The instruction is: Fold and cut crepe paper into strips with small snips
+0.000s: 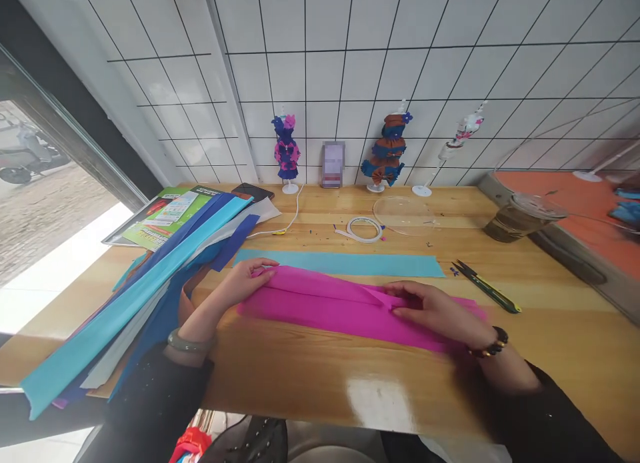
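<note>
A magenta sheet (320, 310) lies lengthwise on the wooden table, with a fold along its upper part. My left hand (247, 276) pinches the sheet's upper left corner between thumb and fingers. On the right, my right hand (425, 306) holds the raised upper edge of the same sheet, its thumb below and its fingers above. Just behind the magenta sheet, a light blue strip (345, 263) lies flat. Black-and-yellow snips (487, 288) rest to the right of the strip.
Long colored strips (135, 290) are piled at the left over a green package (165, 213). A coiled white tape (365, 230) and clear plate (404, 215) lie behind. Small dressed figures (287, 150) stand by the wall. A lidded cup (520, 218) stands at right.
</note>
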Demonstrator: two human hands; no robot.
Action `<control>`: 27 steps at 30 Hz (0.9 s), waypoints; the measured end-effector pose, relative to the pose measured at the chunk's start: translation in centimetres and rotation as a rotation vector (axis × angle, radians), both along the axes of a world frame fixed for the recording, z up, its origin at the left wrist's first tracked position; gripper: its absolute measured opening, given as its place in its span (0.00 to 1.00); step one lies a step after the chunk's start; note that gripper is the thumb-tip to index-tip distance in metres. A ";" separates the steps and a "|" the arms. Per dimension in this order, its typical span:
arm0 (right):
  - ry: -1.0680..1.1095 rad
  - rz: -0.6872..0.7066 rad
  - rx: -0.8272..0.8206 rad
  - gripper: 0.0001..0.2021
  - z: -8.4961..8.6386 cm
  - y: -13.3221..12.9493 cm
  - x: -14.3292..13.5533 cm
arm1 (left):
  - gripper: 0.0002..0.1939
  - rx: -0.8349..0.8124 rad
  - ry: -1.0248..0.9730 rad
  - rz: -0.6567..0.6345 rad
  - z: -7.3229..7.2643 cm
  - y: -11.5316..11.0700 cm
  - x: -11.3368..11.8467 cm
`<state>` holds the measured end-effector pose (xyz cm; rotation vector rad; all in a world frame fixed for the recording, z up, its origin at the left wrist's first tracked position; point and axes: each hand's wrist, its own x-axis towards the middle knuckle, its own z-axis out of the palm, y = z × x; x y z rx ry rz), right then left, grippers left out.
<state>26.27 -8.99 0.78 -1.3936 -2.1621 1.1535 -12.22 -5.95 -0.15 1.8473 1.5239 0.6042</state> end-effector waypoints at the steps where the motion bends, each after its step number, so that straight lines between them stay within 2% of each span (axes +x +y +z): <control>1: 0.003 -0.009 0.041 0.22 -0.1 -0.1 -0.5 | 0.23 -0.003 0.005 0.000 0.1 0.0 0.0; 6: 0.033 -0.082 0.106 0.17 -0.6 -0.1 -1.6 | 0.23 -0.046 0.004 -0.004 0.6 -0.1 0.1; 10: -0.021 -0.131 0.077 0.20 -0.9 0.1 -1.0 | 0.22 -0.024 0.000 -0.005 0.6 -0.2 0.1; 17: -0.078 -0.133 0.066 0.20 -0.9 0.0 -1.2 | 0.19 -0.014 0.070 0.055 0.9 -0.4 0.0; 22: -0.092 -0.146 0.048 0.21 -0.5 0.0 -1.5 | 0.19 -0.023 0.094 0.025 0.7 -0.4 0.0; 27: -0.042 -0.110 0.005 0.17 -0.8 0.0 -1.4 | 0.20 -0.022 0.116 -0.007 0.6 -0.5 -0.1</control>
